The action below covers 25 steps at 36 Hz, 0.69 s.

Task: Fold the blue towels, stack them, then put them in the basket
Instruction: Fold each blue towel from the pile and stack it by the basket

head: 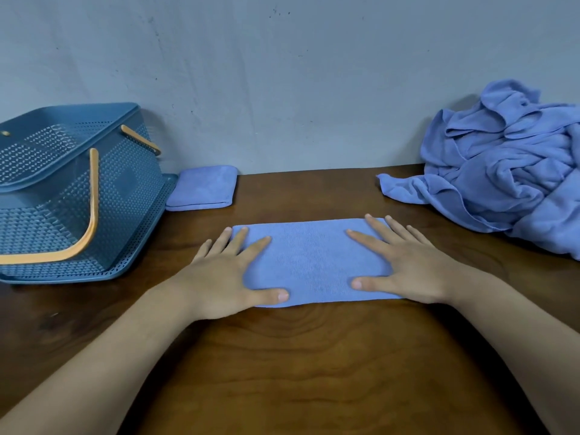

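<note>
One towel [202, 188] is folded; another [310, 262] is pressed flat under both outspread hands [232, 277] [405, 271]; the pile [508, 164] and basket [62, 189] are left.

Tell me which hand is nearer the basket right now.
Left. The left hand lies flat on the end of the half-folded towel nearer the basket; the right hand lies flat on its other end, toward the crumpled pile.

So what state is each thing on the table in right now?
Flat towel: folded into a strip, pressed under both hands.
Left hand: open, flat on its left end.
Right hand: open, flat on its right end.
Basket: handles down, contents unclear.
Small towel: folded, beside the basket.
Towel pile: crumpled, unfolded.
</note>
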{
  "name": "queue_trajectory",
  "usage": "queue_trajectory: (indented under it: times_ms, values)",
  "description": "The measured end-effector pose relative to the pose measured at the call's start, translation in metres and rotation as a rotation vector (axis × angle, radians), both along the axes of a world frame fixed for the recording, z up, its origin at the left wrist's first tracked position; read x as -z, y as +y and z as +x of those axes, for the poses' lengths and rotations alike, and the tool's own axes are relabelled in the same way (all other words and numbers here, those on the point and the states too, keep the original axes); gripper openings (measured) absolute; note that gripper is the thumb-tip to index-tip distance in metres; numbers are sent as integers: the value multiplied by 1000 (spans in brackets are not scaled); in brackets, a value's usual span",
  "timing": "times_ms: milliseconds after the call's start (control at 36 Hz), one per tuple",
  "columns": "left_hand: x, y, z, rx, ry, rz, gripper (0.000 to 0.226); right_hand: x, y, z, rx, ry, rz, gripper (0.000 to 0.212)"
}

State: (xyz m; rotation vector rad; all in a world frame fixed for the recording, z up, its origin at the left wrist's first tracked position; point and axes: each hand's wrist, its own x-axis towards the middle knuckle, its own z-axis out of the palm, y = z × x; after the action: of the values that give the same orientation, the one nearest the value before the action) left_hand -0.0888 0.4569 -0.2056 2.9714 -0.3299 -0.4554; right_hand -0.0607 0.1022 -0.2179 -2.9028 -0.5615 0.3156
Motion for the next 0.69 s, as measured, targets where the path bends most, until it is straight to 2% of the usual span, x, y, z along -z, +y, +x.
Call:
queue_trajectory:
  times_ms: [56,139,222,306,389,500,639,694]
  values:
    - [-8,-13,1,11,-72,-10,124,-1,1,0,0,2,0,97]
    - [-9,-45,9,126,-184,-52,113,0,2,0,5,1,2,99]
    - [2,-67,22,202,-145,-68,103,0,3,0,5,-2,12,98]
    - [13,-68,28,190,-99,-74,104,-1,2,-1,0,19,12,95]
    - [14,-67,29,191,-92,-67,109,-7,0,6,35,21,47,82]
    - [14,-67,28,199,-92,-75,113,-20,-4,45,79,-141,96,59]
    - [16,-67,29,203,-96,-73,117,-53,-1,90,159,171,-57,34]
    - [16,-67,30,207,-93,-69,118,-62,4,99,160,231,-155,38]
